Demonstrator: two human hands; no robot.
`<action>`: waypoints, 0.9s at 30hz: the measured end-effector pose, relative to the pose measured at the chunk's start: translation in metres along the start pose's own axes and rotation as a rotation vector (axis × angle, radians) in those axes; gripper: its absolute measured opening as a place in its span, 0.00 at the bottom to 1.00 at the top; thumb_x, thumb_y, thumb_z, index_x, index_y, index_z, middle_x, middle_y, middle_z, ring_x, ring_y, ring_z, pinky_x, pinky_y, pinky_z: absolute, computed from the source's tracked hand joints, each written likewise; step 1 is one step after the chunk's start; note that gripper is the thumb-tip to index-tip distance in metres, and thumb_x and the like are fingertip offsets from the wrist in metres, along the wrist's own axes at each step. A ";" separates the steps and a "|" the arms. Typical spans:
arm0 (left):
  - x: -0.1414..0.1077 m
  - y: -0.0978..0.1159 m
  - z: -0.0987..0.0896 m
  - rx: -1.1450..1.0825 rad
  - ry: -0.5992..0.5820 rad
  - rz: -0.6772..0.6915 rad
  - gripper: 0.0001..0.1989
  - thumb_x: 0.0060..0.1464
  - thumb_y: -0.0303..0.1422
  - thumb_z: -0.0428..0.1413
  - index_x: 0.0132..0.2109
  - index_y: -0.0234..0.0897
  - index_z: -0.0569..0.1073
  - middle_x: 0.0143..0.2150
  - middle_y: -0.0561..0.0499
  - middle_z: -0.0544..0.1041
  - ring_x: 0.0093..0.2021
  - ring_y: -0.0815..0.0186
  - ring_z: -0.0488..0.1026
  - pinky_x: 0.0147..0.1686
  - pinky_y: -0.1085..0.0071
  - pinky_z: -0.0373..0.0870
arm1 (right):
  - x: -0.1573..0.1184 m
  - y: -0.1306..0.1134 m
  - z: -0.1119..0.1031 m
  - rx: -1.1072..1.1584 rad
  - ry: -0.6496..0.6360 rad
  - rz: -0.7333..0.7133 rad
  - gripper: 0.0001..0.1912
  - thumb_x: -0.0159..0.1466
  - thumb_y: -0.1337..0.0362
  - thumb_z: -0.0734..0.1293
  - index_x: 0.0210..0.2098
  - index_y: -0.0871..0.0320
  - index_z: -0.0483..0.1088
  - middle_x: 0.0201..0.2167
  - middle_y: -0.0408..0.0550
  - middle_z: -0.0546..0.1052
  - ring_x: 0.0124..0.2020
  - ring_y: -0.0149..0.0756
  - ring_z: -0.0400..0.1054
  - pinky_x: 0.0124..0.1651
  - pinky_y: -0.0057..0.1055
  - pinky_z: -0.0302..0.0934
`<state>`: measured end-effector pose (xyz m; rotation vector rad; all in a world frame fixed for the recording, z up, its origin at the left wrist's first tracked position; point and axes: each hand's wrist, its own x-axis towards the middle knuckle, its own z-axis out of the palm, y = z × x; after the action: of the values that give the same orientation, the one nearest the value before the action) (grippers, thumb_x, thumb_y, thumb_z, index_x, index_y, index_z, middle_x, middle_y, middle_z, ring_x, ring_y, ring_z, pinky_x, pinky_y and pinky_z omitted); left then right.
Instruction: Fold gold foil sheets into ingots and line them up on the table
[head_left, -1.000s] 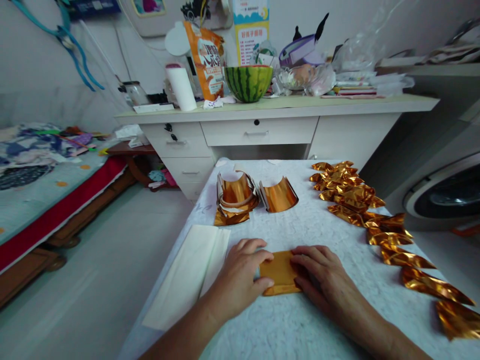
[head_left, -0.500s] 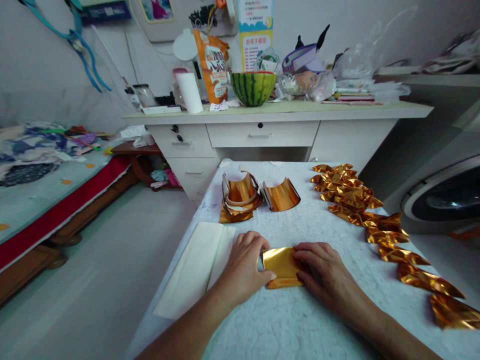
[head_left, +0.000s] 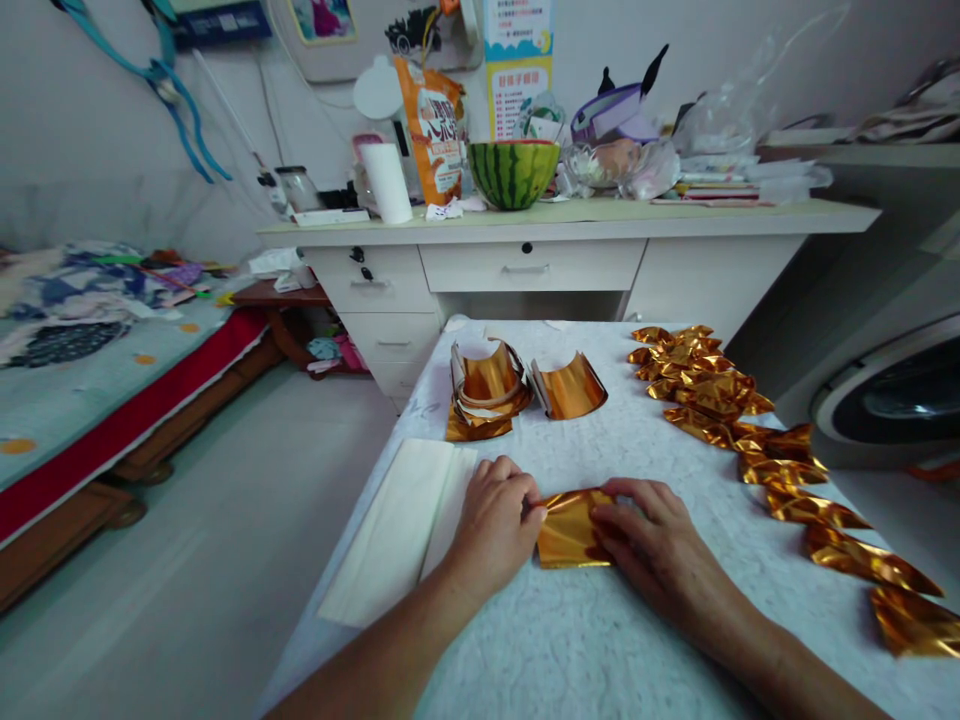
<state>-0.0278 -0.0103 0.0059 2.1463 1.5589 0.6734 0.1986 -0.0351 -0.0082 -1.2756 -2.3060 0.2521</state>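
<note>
A folded sheet of gold foil paper (head_left: 574, 530) is held between my hands, low over the cloth-covered table (head_left: 517, 650). My left hand (head_left: 499, 515) pinches its upper left corner between thumb and fingers. On the right edge, my right hand (head_left: 649, 525) grips the sheet with fingers on top; its thumb is partly hidden. Beside my left wrist lies a stack of whitish paper (head_left: 390, 530). Farther back are a curled stack of gold foil sheets (head_left: 487, 385) and a second curled stack (head_left: 571, 388). Several folded gold foil pieces (head_left: 697, 395) line the table's right side.
Beyond the table stands a white desk (head_left: 480, 232) with half a watermelon (head_left: 514, 175), an orange pouch (head_left: 435, 130) and a white paper roll (head_left: 386, 183). A bed (head_left: 150, 390) is at left, a front-loading washing machine (head_left: 900, 380) at right.
My left hand has closed into a pinch on the foil's upper left corner, and the foil there is now creased. The view has shifted slightly.
</note>
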 end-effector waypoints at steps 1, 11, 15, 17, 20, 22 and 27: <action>0.000 0.000 0.000 -0.002 -0.002 -0.001 0.04 0.50 0.25 0.58 0.30 0.38 0.72 0.36 0.52 0.70 0.42 0.61 0.65 0.45 0.64 0.63 | 0.001 -0.001 -0.002 0.003 -0.023 -0.011 0.12 0.64 0.69 0.64 0.46 0.53 0.72 0.49 0.54 0.73 0.48 0.45 0.67 0.48 0.44 0.64; -0.001 0.001 -0.001 0.011 -0.029 -0.025 0.05 0.50 0.24 0.57 0.29 0.38 0.71 0.35 0.52 0.70 0.42 0.61 0.65 0.44 0.65 0.63 | 0.003 -0.010 -0.011 0.002 -0.085 -0.091 0.17 0.65 0.60 0.66 0.52 0.54 0.70 0.55 0.54 0.73 0.54 0.48 0.64 0.53 0.48 0.60; -0.001 0.003 -0.002 0.039 -0.042 -0.040 0.05 0.50 0.24 0.57 0.31 0.39 0.71 0.36 0.51 0.70 0.42 0.60 0.65 0.45 0.64 0.63 | 0.002 -0.011 -0.007 -0.035 -0.111 -0.155 0.17 0.64 0.62 0.67 0.52 0.54 0.71 0.55 0.54 0.74 0.56 0.48 0.65 0.55 0.48 0.59; -0.001 0.004 -0.003 0.054 -0.028 -0.060 0.05 0.49 0.24 0.57 0.33 0.39 0.71 0.37 0.51 0.70 0.43 0.59 0.64 0.46 0.63 0.62 | 0.002 -0.011 -0.004 -0.055 -0.091 -0.179 0.14 0.65 0.64 0.65 0.51 0.54 0.71 0.53 0.52 0.76 0.55 0.45 0.67 0.56 0.48 0.57; -0.002 0.004 -0.004 0.079 -0.016 -0.082 0.06 0.49 0.25 0.58 0.35 0.39 0.70 0.38 0.51 0.70 0.44 0.58 0.64 0.46 0.62 0.62 | 0.002 -0.013 -0.003 -0.059 -0.029 -0.234 0.13 0.68 0.65 0.62 0.50 0.54 0.72 0.50 0.49 0.78 0.51 0.42 0.71 0.56 0.45 0.57; -0.002 0.005 -0.004 0.080 -0.024 -0.081 0.06 0.49 0.26 0.58 0.35 0.39 0.70 0.38 0.51 0.70 0.44 0.58 0.64 0.46 0.62 0.62 | 0.002 -0.013 -0.004 -0.064 0.004 -0.264 0.13 0.70 0.65 0.60 0.49 0.53 0.73 0.49 0.47 0.79 0.50 0.41 0.72 0.56 0.44 0.58; -0.002 0.008 0.002 0.055 -0.036 -0.049 0.06 0.49 0.27 0.59 0.35 0.40 0.70 0.38 0.51 0.70 0.44 0.59 0.64 0.46 0.63 0.62 | 0.000 -0.010 -0.011 -0.101 0.047 -0.275 0.13 0.70 0.66 0.58 0.48 0.53 0.73 0.46 0.45 0.80 0.46 0.40 0.74 0.55 0.44 0.57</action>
<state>-0.0206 -0.0144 0.0090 2.1394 1.6233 0.5788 0.1969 -0.0414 0.0048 -0.9823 -2.4447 0.0119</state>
